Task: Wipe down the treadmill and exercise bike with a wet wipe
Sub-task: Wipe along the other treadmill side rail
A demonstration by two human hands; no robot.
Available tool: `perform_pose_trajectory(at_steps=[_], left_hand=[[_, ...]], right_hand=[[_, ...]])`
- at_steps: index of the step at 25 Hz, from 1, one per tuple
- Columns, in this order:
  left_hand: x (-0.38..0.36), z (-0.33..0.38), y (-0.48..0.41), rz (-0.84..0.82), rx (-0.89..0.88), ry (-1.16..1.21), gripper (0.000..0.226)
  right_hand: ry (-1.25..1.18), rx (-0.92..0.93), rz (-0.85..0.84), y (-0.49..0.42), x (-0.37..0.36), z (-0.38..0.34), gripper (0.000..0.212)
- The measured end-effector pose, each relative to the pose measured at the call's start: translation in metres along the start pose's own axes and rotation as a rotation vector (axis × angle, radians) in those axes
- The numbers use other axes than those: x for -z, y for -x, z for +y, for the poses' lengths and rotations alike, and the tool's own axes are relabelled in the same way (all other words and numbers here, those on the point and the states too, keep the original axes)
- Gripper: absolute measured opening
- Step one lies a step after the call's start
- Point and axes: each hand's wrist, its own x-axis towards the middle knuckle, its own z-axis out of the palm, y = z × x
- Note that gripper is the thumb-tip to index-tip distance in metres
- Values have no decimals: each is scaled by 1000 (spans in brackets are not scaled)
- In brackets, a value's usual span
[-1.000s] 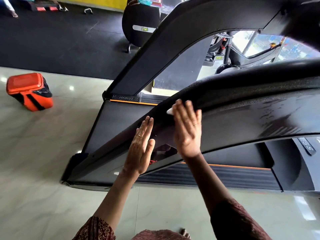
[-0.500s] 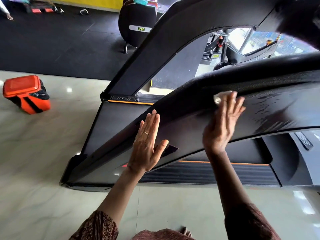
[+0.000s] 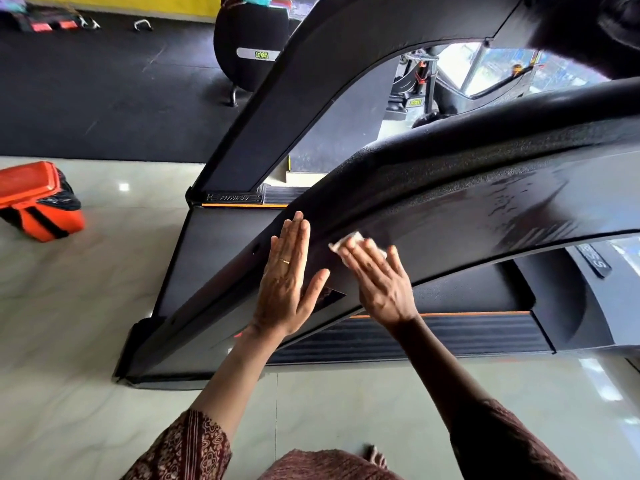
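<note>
- Treadmill [image 3: 214, 258] stands on the pale tiled floor [image 3: 86, 323], filling the middle and right. Its console end is cut off by the top and right edges.
- Far left, an orange bin [image 3: 38, 199] with a black liner sits on the floor, clipped by the edge.
- Left hand [image 3: 287, 282] lies flat on the near side rail [image 3: 433, 188], its fingers straight and together, holding nothing. It wears a ring.
- Wet wipe [image 3: 346, 244], white and crumpled, lies on that rail just right of the left hand. Most of it is hidden under the right hand [image 3: 381, 285].
- Those fingers [image 3: 367, 258] are spread and nearly straight, pressing the wipe to the rail.
- Further right, the rail's dark face shines with wet streaks [image 3: 519, 209].
</note>
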Motion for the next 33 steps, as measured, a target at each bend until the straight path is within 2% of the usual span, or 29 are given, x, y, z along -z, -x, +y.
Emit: perform_pose_trajectory(at_steps=[2, 3, 5, 6, 8, 11, 12, 13, 15, 17, 18, 20, 22, 23, 24, 25, 28, 29, 30, 31, 33], left_hand=[[-1, 0, 1, -8, 19, 14, 66], [-1, 0, 2, -13, 18, 14, 66], [1, -3, 2, -31, 6, 7, 66], [2, -5, 1, -46, -2, 12, 67], [3, -9, 2, -69, -7, 25, 68], [2, -9, 6, -77, 11, 24, 69], [1, -8, 7, -76, 14, 20, 69], [0, -8, 8, -76, 17, 14, 70], [-2, -8, 9, -70, 19, -5, 70], [-3, -11, 11, -65, -5, -48, 70], [-2, -13, 12, -62, -31, -88, 70], [-3, -16, 16, -35, -88, -203, 75], [-6, -17, 18, -16, -125, -299, 79], [-9, -15, 19, -13, -147, -328, 80], [-12, -13, 18, -6, -173, -342, 80], [-15, -10, 16, 1, -197, -342, 81], [-21, -3, 4, 16, -257, -323, 83], [-22, 0, -1, 21, -278, -323, 83], [-22, 1, -5, 29, -296, -326, 83], [-22, 2, -8, 34, -308, -328, 83], [-22, 4, -13, 38, -318, -321, 84]], right_hand=[[-55, -12, 50, -10, -10, -10, 43], [-81, 51, 18, -5, -18, -16, 45], [-70, 194, -128, 21, -29, -18, 51], [-34, 193, -190, 35, -27, -12, 54], [79, 63, -222, 50, -16, 0, 52], [165, -257, -83, 30, -4, -2, 41], [148, -285, -38, 17, -7, -11, 42], [93, -249, -25, 6, -13, -22, 43], [-12, -17, -73, 6, -31, -38, 39], [2, 169, -207, 31, -35, -30, 41], [33, 179, -250, 44, -29, -17, 47], [117, 28, -233, 66, -8, 13, 48], [244, -339, -176, 61, 12, 34, 43], [299, -535, -137, 50, 14, 36, 49], [316, -632, -95, 38, 10, 30, 55], [301, -601, -96, 31, 3, 18, 57], [97, -253, -228, 51, -17, -23, 45], [77, -270, -280, 69, -18, -20, 44], [99, -389, -301, 85, -16, -12, 46], [133, -581, -291, 95, -14, -4, 53], [127, -1002, -183, 86, -8, 7, 69]])
